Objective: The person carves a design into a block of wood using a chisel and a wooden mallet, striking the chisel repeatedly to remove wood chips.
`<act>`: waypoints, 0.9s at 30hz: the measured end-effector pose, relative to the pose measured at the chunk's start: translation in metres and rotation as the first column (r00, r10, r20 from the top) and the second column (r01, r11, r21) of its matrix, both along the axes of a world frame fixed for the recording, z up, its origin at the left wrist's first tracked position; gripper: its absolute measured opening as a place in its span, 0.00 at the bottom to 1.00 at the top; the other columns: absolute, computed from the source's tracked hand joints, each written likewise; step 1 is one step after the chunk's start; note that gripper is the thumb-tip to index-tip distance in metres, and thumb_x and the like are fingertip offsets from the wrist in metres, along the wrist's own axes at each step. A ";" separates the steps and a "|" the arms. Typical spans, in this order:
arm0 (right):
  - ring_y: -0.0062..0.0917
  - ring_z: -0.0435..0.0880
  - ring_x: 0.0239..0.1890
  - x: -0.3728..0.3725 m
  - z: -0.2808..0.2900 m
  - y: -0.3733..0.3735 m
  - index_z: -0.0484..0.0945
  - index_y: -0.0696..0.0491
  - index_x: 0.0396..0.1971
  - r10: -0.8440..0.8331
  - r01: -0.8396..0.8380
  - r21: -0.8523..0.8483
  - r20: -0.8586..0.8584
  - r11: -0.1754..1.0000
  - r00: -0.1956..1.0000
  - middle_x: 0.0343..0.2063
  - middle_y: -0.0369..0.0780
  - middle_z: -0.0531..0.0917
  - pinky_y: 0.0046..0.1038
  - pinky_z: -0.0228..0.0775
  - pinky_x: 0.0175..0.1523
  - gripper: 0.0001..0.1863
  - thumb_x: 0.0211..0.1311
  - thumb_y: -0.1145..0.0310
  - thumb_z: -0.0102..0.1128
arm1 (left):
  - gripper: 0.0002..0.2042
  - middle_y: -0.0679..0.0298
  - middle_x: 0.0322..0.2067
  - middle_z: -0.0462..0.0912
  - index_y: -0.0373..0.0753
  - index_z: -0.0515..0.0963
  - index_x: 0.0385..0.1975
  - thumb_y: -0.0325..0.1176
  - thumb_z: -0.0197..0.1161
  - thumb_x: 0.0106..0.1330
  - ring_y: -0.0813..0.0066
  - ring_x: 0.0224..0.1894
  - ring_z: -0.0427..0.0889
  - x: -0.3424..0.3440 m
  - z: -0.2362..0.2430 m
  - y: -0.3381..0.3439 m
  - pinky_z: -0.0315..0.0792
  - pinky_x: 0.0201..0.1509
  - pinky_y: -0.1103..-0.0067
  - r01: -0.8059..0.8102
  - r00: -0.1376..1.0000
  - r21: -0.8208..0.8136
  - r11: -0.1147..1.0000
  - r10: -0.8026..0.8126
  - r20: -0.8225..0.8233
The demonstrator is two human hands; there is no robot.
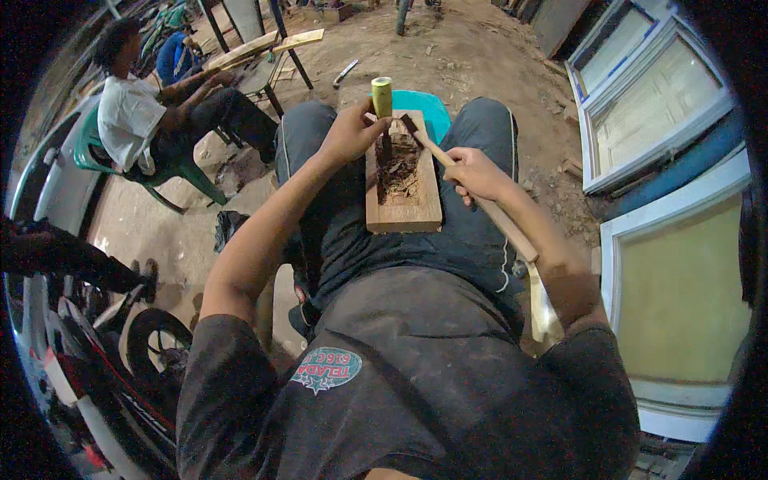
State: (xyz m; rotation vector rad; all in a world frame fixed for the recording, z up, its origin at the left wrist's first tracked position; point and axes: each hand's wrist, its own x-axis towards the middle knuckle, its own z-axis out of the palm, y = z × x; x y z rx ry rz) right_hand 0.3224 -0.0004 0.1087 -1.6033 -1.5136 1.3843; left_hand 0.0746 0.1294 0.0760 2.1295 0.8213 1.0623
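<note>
A thick wooden block (404, 216) lies lengthwise across my thighs. Its top has a rough hollow filled with brown wood chips (400, 178). My left hand (352, 134) grips a chisel (382, 98) with a yellow-green handle, held upright at the block's left side; its blade points down into the hollow, and the tip is hidden. In my right hand (477, 173) is a hammer (432, 146) with a long wooden handle running back along my forearm. The hammer's dark head is close to the chisel, over the far end of the block, apart from the chisel's top.
Beyond the block, between my knees, is a teal plastic surface (432, 108). A knife-like tool (346, 74) lies on the dirt ground. To the left a person sits on a green chair (188, 182), near a motorcycle (160, 344). White framed panels (664, 88) stand at the right.
</note>
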 end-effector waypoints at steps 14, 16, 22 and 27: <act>0.16 0.71 0.13 0.007 -0.001 0.008 0.74 0.59 0.40 -0.137 0.161 0.114 -0.192 0.980 0.972 0.21 0.36 0.74 0.22 0.65 0.14 0.10 0.61 0.72 0.57 | 0.13 0.56 0.33 0.86 0.31 0.75 0.44 0.34 0.64 0.66 0.70 0.32 0.87 0.001 0.007 -0.007 0.77 0.37 0.75 -0.040 0.986 0.064 0.997 0.029 0.166; 0.18 0.71 0.14 0.012 -0.007 0.013 0.75 0.58 0.36 -0.161 0.177 0.070 -0.190 0.982 0.968 0.21 0.35 0.74 0.23 0.65 0.15 0.08 0.61 0.70 0.57 | 0.14 0.56 0.33 0.86 0.31 0.75 0.44 0.34 0.64 0.67 0.69 0.31 0.86 0.002 0.006 -0.008 0.77 0.36 0.75 -0.052 0.988 0.101 0.994 0.036 0.153; 0.18 0.72 0.15 0.015 -0.007 0.015 0.74 0.56 0.32 -0.174 0.187 0.021 -0.276 0.982 0.945 0.21 0.35 0.74 0.24 0.67 0.16 0.06 0.61 0.70 0.56 | 0.15 0.53 0.31 0.85 0.31 0.75 0.44 0.37 0.63 0.67 0.66 0.31 0.86 0.003 0.009 -0.012 0.76 0.36 0.73 -0.016 1.000 0.091 0.996 0.015 0.020; 0.18 0.72 0.15 0.015 -0.010 0.016 0.73 0.55 0.32 -0.115 0.129 0.045 -0.228 0.991 0.967 0.22 0.35 0.74 0.24 0.67 0.16 0.05 0.62 0.69 0.55 | 0.15 0.52 0.29 0.83 0.32 0.75 0.45 0.38 0.62 0.68 0.62 0.29 0.84 0.003 0.005 -0.010 0.74 0.34 0.70 -0.023 0.999 0.145 0.989 0.018 0.031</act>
